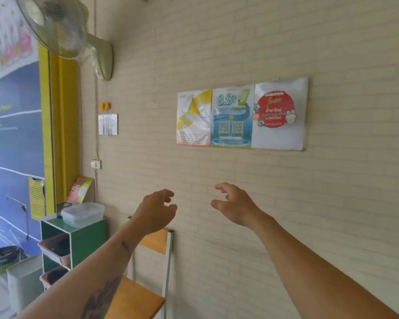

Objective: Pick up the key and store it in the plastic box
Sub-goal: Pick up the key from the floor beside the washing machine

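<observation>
A clear plastic box (pixel 83 214) with its lid on rests on top of a green shelf unit (pixel 88 238) at the left. My left hand (pixel 156 211) and my right hand (pixel 234 207) are both raised in front of the brick-pattern wall, fingers loosely curled and apart, holding nothing. The left hand is to the right of the box, well apart from it. No key shows anywhere in view.
A wooden chair (pixel 152 245) with a white metal frame stands below my left arm against the wall. Posters (pixel 240 116) hang on the wall. A wall fan (pixel 62 31) is at top left. A black bin (pixel 2 255) and white container (pixel 24 279) stand at lower left.
</observation>
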`<state>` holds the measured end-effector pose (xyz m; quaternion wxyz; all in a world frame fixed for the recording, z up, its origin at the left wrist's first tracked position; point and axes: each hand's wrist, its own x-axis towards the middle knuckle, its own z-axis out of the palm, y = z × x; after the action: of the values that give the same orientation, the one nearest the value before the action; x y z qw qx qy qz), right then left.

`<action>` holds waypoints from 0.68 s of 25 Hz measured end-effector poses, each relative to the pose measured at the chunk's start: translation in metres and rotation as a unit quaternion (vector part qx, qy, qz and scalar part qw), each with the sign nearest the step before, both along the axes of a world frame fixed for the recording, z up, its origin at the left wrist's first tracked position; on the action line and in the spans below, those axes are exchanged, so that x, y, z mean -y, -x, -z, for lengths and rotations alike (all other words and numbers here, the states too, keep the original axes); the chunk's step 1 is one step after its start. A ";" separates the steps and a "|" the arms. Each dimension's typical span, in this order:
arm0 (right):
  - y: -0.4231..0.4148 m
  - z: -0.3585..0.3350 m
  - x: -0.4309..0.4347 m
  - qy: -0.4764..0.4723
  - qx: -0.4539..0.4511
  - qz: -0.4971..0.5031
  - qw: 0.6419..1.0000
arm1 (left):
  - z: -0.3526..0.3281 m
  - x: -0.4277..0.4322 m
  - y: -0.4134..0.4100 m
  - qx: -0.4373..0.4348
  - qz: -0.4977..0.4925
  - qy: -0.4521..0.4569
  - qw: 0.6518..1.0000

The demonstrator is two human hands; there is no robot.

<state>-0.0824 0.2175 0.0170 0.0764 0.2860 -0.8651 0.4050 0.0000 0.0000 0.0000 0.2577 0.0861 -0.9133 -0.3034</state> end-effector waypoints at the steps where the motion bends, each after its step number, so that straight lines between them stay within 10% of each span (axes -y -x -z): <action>1: -0.002 0.005 -0.010 0.006 -0.001 0.003 1.000 | 0.004 -0.010 0.005 -0.022 0.007 -0.033 0.999; 17: 0.003 0.126 -0.365 -0.027 0.092 0.153 0.984 | 0.101 -0.339 0.077 0.110 0.206 -0.240 0.942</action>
<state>-0.0855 0.5830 -0.1085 0.0495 0.1134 -0.9124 0.3901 -0.0769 0.3390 -0.1010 0.0589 -0.0112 -0.8338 -0.5488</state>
